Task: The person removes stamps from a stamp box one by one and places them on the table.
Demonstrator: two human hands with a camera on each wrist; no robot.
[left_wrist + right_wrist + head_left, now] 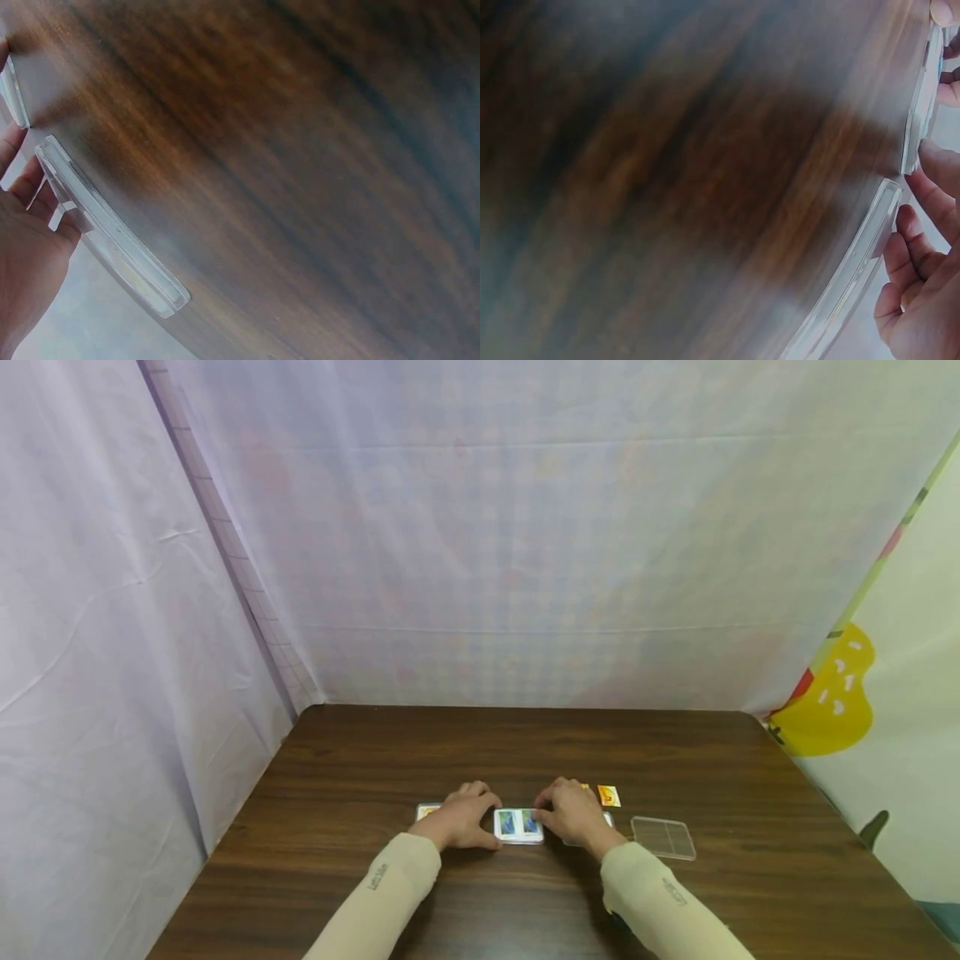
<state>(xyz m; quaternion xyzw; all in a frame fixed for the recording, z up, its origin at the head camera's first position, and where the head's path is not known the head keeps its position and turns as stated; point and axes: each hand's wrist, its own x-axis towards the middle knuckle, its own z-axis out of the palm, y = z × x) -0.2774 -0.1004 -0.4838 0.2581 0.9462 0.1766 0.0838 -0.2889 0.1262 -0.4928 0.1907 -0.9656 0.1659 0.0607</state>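
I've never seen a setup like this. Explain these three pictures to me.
There's no machine: these are a person's bare left hand and right hand. The wide picture comes from a head-worn camera; the two tilted close-ups come from a camera on each wrist. On the brown table, a flat case with two blue-green pictures lies between the hands, which reach its opposite ends. Whether they grip it or just touch it is hard to tell. The left hand partly hides another case. To the right lie a clear plastic piece and an orange-yellow card.
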